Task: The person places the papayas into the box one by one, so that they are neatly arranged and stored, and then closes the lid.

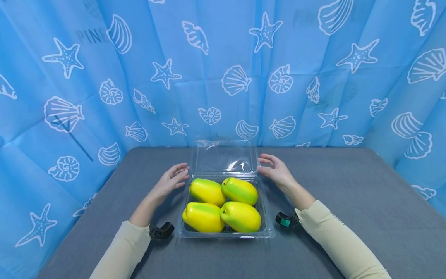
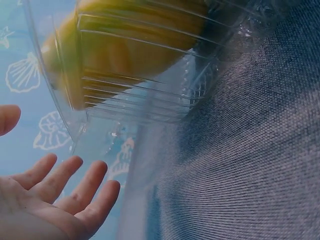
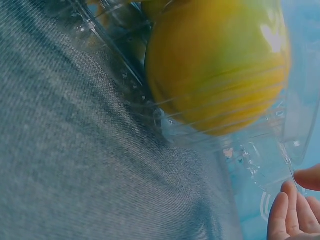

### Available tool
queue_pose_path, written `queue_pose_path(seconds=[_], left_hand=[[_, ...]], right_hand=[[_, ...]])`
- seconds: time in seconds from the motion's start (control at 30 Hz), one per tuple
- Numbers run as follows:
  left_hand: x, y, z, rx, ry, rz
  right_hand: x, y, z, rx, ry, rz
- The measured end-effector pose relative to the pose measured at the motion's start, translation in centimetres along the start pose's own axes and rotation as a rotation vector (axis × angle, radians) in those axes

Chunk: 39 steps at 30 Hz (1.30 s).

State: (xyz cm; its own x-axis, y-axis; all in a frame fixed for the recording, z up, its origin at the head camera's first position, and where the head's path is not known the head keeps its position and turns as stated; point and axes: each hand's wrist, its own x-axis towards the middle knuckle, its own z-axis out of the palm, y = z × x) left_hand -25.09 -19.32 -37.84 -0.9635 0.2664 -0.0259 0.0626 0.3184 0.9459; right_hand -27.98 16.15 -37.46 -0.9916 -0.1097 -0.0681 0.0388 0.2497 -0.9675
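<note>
A clear plastic clamshell box (image 1: 224,235) sits on the table with its lid (image 1: 223,157) raised at the back. Several smooth yellow-green fruits (image 1: 240,217), like papayas or mangoes, lie inside in two rows. My left hand (image 1: 171,179) is beside the lid's left edge; in the left wrist view its fingers (image 2: 95,185) are spread and the thumb stands apart, holding nothing. At the lid's right edge, my right hand (image 1: 276,171) pinches the thin plastic between thumb and fingertips, as the right wrist view shows.
A grey cloth covers the table (image 1: 331,186). Behind it hangs a blue curtain (image 1: 223,104) with white shells and starfish. Black wrist devices (image 1: 162,231) sit below both cuffs, close to the box's sides.
</note>
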Motion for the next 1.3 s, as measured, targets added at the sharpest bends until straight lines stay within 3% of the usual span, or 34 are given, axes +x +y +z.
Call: queue_pose_path(seconds=[0.5, 0.93, 1.3], left_hand=[[0.1, 0.9, -0.1, 0.01, 0.019, -0.009], [-0.2, 1.6, -0.2, 0.041, 0.038, 0.006], [-0.4, 1.8, -0.3, 0.0, 0.02, 0.027]], right_hand=[[0.2, -0.3, 0.0, -0.026, 0.047, -0.049], [-0.1, -0.7, -0.4, -0.056, 0.04, -0.126], [-0.8, -1.0, -0.4, -0.074, 0.06, -0.153]])
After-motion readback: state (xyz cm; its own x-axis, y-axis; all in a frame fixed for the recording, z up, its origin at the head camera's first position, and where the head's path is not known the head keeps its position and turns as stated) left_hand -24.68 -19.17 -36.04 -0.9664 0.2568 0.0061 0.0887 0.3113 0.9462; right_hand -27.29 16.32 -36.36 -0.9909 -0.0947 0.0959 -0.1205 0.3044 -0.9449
